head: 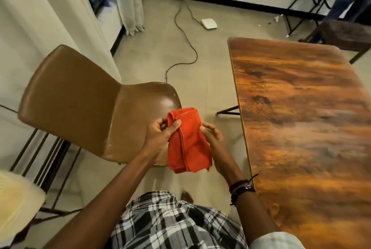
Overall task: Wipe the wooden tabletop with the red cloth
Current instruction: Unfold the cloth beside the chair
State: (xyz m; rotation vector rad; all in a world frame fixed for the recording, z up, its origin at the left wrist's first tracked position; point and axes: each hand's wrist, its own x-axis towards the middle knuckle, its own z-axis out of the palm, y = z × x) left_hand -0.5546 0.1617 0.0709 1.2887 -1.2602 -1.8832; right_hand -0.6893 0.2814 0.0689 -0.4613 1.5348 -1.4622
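Head view counts: one red cloth [188, 142], two hands, one counter [301, 118], one brown chair [80, 98], one black cable [184, 33], one white box [209, 23].
Red cloth: folded and held up over the floor [210, 80], between the brown chair on the left and the counter on the right. It does not touch the counter.
Left hand [160, 136]: pinches the far left edge of the red cloth, thumb on top.
Right hand [214, 140]: fingers curl on the right edge of the red cloth and hold it.
Black cable and white box: far away on the floor.
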